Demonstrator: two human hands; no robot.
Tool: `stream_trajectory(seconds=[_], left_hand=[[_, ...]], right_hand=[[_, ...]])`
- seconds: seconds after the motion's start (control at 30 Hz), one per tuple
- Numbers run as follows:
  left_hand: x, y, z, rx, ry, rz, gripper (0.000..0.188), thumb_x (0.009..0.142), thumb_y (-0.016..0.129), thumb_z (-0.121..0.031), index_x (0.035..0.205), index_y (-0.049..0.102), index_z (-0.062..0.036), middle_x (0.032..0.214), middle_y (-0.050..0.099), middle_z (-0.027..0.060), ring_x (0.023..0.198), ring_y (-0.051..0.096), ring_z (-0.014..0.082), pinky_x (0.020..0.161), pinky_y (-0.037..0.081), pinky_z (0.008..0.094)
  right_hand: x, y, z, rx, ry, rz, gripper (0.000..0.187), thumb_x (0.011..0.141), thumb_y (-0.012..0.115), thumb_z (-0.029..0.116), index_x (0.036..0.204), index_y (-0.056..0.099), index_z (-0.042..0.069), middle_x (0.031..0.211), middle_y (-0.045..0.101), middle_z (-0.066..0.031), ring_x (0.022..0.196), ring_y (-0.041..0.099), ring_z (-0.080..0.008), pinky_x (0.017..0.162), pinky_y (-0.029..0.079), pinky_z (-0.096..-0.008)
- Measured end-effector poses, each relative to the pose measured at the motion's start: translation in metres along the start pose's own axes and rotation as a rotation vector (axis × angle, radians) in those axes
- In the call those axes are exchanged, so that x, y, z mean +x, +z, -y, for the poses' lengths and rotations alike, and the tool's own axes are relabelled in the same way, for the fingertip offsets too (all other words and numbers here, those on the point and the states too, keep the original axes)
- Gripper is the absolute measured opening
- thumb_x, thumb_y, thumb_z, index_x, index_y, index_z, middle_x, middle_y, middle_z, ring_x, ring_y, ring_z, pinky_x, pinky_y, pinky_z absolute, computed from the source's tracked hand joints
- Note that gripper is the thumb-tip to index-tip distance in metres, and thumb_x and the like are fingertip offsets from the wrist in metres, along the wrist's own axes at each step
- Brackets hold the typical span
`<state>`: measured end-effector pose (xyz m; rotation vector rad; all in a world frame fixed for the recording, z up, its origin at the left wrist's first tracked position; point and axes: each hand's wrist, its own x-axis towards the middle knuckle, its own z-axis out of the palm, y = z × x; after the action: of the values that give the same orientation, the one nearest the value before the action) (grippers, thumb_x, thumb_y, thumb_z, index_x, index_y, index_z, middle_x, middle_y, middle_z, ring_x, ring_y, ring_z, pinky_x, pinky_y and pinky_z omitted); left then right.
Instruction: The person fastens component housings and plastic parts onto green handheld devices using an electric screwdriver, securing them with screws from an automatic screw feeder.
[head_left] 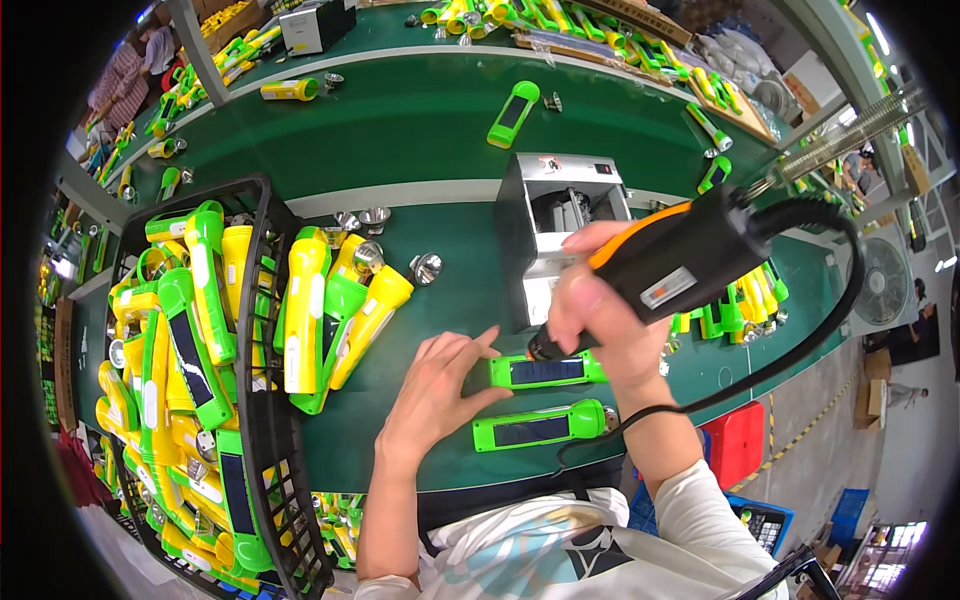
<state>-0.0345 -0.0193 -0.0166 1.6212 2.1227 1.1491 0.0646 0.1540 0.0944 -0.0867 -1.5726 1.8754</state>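
My right hand (610, 315) is wrapped round a black and orange electric screwdriver (690, 255), which hangs from a coiled spring. The screwdriver's nose points down at the upper edge of a green flashlight housing with a dark solar panel (545, 372); whether the bit touches it I cannot tell. My left hand (432, 392) lies beside the left end of that housing, thumb and forefinger apart on either side of it. A second green flashlight with a panel (540, 428) lies nearer to me, parallel to the first, with a silver reflector at its right end.
A black basket (262, 400) full of yellow and green flashlights stands left. Beside it lie loose flashlights (308, 310) and silver reflectors (427, 268). A grey-black machine (515, 235) stands ahead. The screwdriver's black cable (800, 365) loops on the right. More flashlights lie behind that machine's right side.
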Motion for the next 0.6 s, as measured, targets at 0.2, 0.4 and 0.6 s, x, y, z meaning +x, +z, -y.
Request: stream_trajectory(seconds=[0.2,0.4,0.6], left_hand=[[-0.002,0.001,0.001,-0.032,-0.035,0.045,0.079,0.076,0.087,-0.023,0.144,0.053,-0.0031,0.110,0.073,0.0044,0.106,0.061,0.0272,0.098,0.045,0.0422],[-0.002,-0.001,0.001,-0.040,-0.046,0.021,0.084,0.076,0.087,-0.023,0.148,0.050,-0.0021,0.108,0.073,0.0041,0.104,0.062,0.0267,0.099,0.046,0.0423],[-0.001,-0.002,0.001,-0.037,-0.054,0.034,0.084,0.076,0.087,-0.023,0.148,0.049,-0.0003,0.105,0.074,0.0046,0.105,0.062,0.0262,0.100,0.045,0.0420]], right_hand=[[-0.011,0.010,-0.029,-0.086,-0.007,0.086,0.029,0.090,0.073,-0.001,0.117,0.061,-0.002,0.070,0.060,0.0012,0.058,0.057,-0.0051,0.053,0.046,-0.0225],[-0.014,0.015,-0.033,-0.042,0.008,0.060,0.030,0.091,0.072,0.000,0.119,0.060,-0.002,0.069,0.061,0.0001,0.059,0.060,-0.0063,0.055,0.050,-0.0227],[-0.015,0.013,-0.037,-0.042,-0.002,0.056,0.030,0.091,0.072,0.000,0.119,0.059,-0.002,0.069,0.062,-0.0008,0.059,0.061,-0.0067,0.055,0.051,-0.0229]])
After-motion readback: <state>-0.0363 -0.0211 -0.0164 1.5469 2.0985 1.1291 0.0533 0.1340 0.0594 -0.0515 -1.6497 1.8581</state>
